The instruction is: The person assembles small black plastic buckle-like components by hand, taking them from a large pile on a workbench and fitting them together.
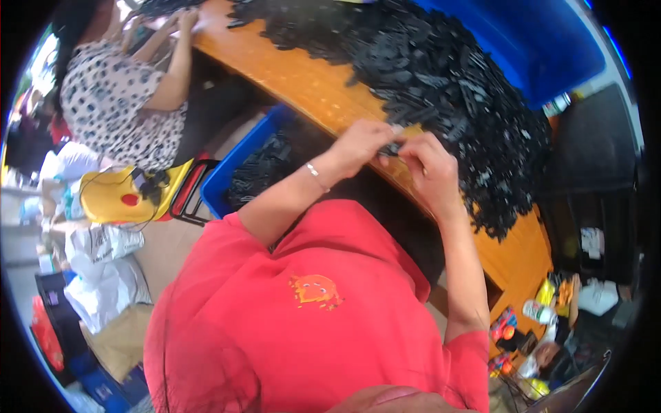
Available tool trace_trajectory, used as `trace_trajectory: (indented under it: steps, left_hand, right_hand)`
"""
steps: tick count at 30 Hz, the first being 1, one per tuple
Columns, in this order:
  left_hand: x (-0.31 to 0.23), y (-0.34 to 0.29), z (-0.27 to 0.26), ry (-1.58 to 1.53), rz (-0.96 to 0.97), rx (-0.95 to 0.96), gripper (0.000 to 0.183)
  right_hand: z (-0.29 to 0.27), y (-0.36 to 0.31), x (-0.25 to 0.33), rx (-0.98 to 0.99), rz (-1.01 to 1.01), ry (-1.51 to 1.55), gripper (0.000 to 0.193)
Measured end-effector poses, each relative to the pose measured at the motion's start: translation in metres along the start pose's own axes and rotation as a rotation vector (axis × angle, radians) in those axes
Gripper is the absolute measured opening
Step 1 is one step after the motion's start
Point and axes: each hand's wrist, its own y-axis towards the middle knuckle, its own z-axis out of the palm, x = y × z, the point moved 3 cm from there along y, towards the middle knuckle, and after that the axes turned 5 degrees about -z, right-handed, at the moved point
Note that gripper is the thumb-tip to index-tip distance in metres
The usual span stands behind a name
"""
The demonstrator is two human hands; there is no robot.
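My left hand (359, 146), with a bracelet on its wrist, pinches a small black piece (391, 149) just over the table's near edge. Its exact kind is too small and blurred to tell. Close beside it, my right hand (432, 164) has its fingers curled and pressed together at the piece's other side. Whatever those fingertips grip is hidden. Beyond both hands a big heap of flat, narrow black plastic pieces (441, 82) covers much of the wooden table (303, 76).
Below the table at left stands a blue bin (231, 162) holding more black pieces. A large blue tub (544, 48) rises behind the heap. At far left sits another person (124, 103) working with their hands, near a yellow chair (103, 193). Bags and bottles (540, 313) crowd the right.
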Motion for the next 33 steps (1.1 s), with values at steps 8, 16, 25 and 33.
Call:
trace_trajectory:
  steps: [8, 16, 25, 33]
  left_hand:
    - [0.005, -0.03, -0.017, 0.1, 0.094, -0.011, 0.035]
    - [-0.003, -0.056, -0.029, 0.173, 0.048, 0.034, 0.033]
    - [-0.013, -0.082, -0.02, 0.618, 0.434, -0.004, 0.038]
    - [0.004, -0.124, -0.113, 1.136, 0.179, -0.109, 0.023]
  right_hand:
    - [0.022, 0.002, 0.016, 0.131, -0.009, -0.047, 0.019]
    - [0.032, -0.003, 0.022, 0.11, 0.105, 0.178, 0.02]
    - [0.053, -0.038, -0.005, 0.272, 0.606, 0.309, 0.023]
    - [0.069, -0.046, 0.025, 0.286, 0.47, 0.306, 0.025]
